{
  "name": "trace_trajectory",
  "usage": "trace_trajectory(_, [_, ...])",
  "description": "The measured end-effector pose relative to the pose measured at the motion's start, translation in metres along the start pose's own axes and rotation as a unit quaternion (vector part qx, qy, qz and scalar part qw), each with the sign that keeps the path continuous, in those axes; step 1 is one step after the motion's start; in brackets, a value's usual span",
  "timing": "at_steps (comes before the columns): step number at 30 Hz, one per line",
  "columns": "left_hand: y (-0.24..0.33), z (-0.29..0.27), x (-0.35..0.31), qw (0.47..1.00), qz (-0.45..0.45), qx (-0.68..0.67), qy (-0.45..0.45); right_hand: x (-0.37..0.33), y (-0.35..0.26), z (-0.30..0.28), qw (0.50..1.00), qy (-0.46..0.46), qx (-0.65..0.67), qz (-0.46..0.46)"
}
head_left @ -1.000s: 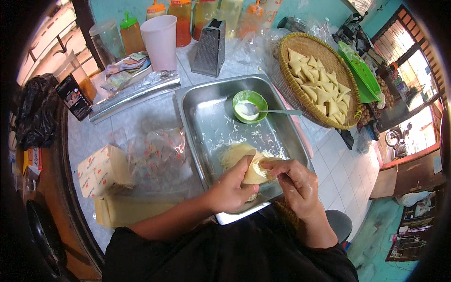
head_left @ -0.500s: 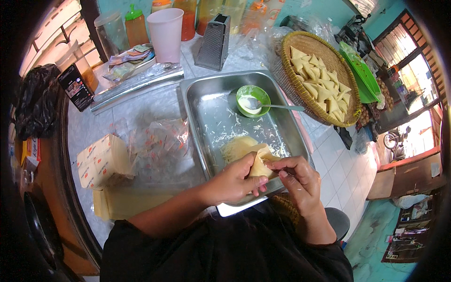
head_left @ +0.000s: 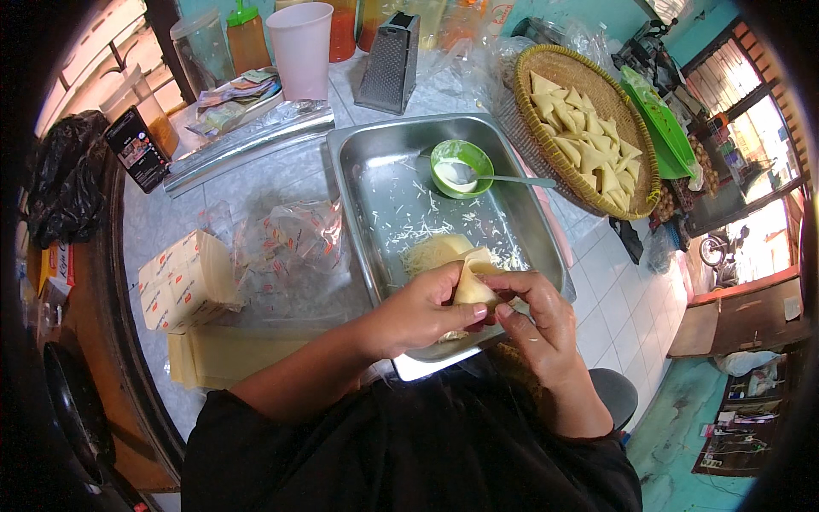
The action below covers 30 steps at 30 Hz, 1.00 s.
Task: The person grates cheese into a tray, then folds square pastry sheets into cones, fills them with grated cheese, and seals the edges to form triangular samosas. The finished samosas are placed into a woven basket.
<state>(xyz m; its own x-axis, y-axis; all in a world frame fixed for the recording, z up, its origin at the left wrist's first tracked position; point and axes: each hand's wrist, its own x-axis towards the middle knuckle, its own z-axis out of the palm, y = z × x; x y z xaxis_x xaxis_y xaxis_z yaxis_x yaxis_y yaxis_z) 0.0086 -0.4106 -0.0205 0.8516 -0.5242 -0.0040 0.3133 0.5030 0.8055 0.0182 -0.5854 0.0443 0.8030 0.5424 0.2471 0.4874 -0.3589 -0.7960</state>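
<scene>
A pale pastry wrapper (head_left: 475, 288), folded into a cone with its mouth facing up, is held above the near part of a metal tray (head_left: 367, 256). My left hand (head_left: 424, 314) is closed around its left side, thumb across the front. On the other side my right hand (head_left: 543, 328) pinches the wrapper's right edge with bent fingers. What lies inside the cone is hidden. Behind it, grated cheese (head_left: 424, 253) is heaped in the tray, with loose shreds scattered around. A green bowl (head_left: 461, 162) holding white paste and a spoon (head_left: 522, 181) stands at the tray's far end.
To the right, a round woven basket (head_left: 546, 64) holds several folded triangular pastries (head_left: 589, 145). Flat wrapper sheets (head_left: 230, 354) and a wrapped block (head_left: 185, 282) lie left, beside a crumpled plastic bag (head_left: 294, 239). A box grater (head_left: 390, 68), foil roll (head_left: 247, 145) and pink cup (head_left: 300, 51) stand behind.
My fingers have shifted on the wrapper, and its cone looks more closed and upright. The right fingertips have moved slightly down along its edge. The view has tilted a little.
</scene>
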Motion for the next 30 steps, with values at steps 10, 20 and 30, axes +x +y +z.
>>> trace_trajectory(10, [0.018, 0.005, -0.002, 0.991, 0.017, -0.114, 0.065, -0.006, 0.020, -0.028, 0.998, 0.060, 0.003, -0.025])
trace_trajectory(20, [0.032, 0.034, -0.021, 0.995, -0.001, -0.097, -0.013, -0.011, 0.009, 0.004, 0.820, -0.144, 0.479, 0.278])
trace_trajectory(30, [0.013, 0.036, -0.014, 0.997, 0.075, 0.013, 0.021, -0.014, 0.011, 0.018, 0.872, -0.006, 0.470, 0.134])
